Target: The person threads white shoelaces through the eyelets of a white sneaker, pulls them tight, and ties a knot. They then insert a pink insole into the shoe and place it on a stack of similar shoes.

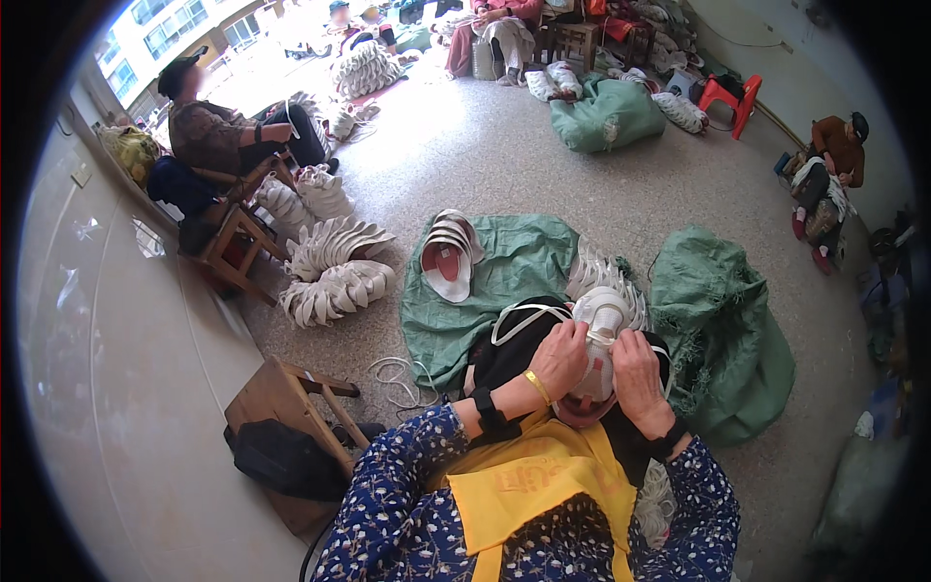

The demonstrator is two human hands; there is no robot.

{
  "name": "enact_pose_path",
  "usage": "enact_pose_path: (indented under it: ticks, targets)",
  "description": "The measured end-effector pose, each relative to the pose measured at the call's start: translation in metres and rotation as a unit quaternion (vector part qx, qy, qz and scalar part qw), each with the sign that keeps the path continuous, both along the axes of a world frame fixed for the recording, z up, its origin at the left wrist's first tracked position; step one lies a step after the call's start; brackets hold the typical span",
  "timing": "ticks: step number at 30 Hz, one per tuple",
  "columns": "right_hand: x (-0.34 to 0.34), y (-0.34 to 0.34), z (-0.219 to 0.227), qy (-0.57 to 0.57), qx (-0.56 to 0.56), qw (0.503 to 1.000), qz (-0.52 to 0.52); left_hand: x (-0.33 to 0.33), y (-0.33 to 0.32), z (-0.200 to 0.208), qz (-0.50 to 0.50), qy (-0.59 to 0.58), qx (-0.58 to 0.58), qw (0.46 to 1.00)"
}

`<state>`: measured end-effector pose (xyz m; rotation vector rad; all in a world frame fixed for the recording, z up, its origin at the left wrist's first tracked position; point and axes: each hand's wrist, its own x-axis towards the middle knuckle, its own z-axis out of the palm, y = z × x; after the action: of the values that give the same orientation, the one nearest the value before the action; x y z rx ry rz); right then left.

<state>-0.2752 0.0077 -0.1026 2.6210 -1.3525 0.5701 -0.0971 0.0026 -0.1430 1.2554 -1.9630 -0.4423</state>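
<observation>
A white sneaker upper with a reddish inside lies on my lap, its toe pointing away from me. My left hand is closed at the upper's lacing, with its fingertips pinched on a white shoelace that loops out to the left. Opposite it, my right hand bends its fingers around the other side of the lacing, also pinching the lace. The fingers partly cover the eyelets. Below both hands, a yellow apron covers my front.
Stacked shoe uppers rest on a green cloth ahead; a green sack slumps at right. A wooden stool with a dark cloth stands left, beyond it more uppers. Several other people sit around the room.
</observation>
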Motion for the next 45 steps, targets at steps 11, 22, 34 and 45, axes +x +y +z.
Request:
enact_pose_path:
  ticks: [11, 22, 34, 45]
  targets:
    - [0.027, 0.009, -0.007, -0.260, 0.155, 0.953, -0.029, 0.002, -0.003, -0.007, 0.002, -0.035, 0.005, 0.999]
    - [0.036, -0.001, -0.020, -0.219, 0.154, 0.962, -0.048, 0.001, -0.004, -0.012, 0.006, -0.063, -0.018, 0.998]
    - [0.037, 0.000, -0.019, -0.206, 0.156, 0.965, -0.041, 0.003, -0.009, -0.018, -0.010, 0.046, -0.006, 0.999]
    - [0.041, -0.004, -0.015, -0.185, 0.162, 0.968, -0.055, 0.005, -0.011, -0.014, -0.011, 0.047, 0.036, 0.998]
